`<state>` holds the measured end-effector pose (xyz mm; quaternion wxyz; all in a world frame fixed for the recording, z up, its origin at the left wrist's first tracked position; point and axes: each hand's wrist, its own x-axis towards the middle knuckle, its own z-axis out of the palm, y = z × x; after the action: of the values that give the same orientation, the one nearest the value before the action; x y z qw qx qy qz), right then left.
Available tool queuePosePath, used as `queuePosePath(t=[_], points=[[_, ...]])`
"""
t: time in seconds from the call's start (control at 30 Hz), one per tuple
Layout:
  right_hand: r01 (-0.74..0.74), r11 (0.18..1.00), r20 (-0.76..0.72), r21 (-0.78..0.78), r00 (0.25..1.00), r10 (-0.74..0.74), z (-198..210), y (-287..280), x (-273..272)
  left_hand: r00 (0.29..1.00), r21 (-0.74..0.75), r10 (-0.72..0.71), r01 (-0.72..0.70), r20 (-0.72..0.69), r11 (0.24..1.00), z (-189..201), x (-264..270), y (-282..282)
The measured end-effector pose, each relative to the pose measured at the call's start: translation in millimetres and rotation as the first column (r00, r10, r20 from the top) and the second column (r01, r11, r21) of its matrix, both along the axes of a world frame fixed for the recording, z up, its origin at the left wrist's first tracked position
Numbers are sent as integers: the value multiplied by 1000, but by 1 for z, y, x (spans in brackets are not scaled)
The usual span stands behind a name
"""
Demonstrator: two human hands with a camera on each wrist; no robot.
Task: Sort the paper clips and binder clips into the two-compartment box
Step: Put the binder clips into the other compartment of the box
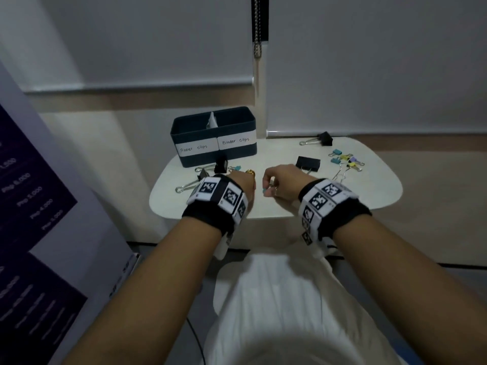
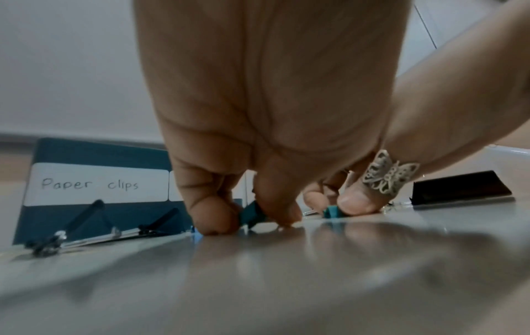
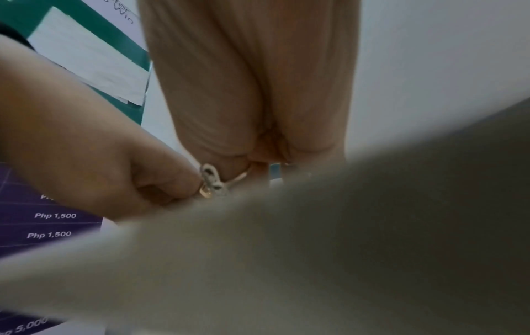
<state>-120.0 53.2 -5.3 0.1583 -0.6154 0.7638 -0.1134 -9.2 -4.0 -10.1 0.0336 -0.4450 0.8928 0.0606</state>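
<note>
The dark blue two-compartment box (image 1: pixel 213 122) stands at the table's back left, labelled "Paper clips" on its left half (image 2: pixel 97 184) and "Binder clips" on its right. My left hand (image 1: pixel 243 183) is in front of it, fingertips down on the table. In the left wrist view my left hand (image 2: pixel 275 210) pinches a small teal binder clip (image 2: pixel 252 214), and its ringed digit presses a second teal clip (image 2: pixel 331 212). My right hand (image 1: pixel 275 184) is beside it, fingers curled. The right wrist view shows my right hand (image 3: pixel 266 163) with a small teal clip (image 3: pixel 275 174) at its fingertips.
A black binder clip (image 1: pixel 307 164) lies just beyond my right hand. A larger black one (image 1: pixel 320 139) and several small coloured clips (image 1: pixel 345 160) are at the back right. Black clips with silver handles (image 1: pixel 200 177) lie left of my left hand. A banner (image 1: pixel 31 206) stands left of the small white table (image 1: pixel 369 191).
</note>
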Motion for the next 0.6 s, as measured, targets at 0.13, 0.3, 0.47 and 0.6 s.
queuePosePath(t=[0.13, 0.3, 0.47, 0.6], points=[[8, 1000, -63, 9, 998, -8, 3, -3, 2, 1000, -18, -24, 24, -1, 1000, 5, 2, 2], [-7, 999, -209, -40, 978, -2, 3, -4, 11, 992, 61, -49, 57, -119, 997, 8, 15, -4], [-28, 998, -280, -64, 960, 9, 8, 1, 23, 986, 24, -52, 57, -161, 998, 14, 29, -7], [3, 994, -337, -109, 941, -40, 10, 0, 30, 965, 100, -16, 43, -261, 994, 31, 36, -15]])
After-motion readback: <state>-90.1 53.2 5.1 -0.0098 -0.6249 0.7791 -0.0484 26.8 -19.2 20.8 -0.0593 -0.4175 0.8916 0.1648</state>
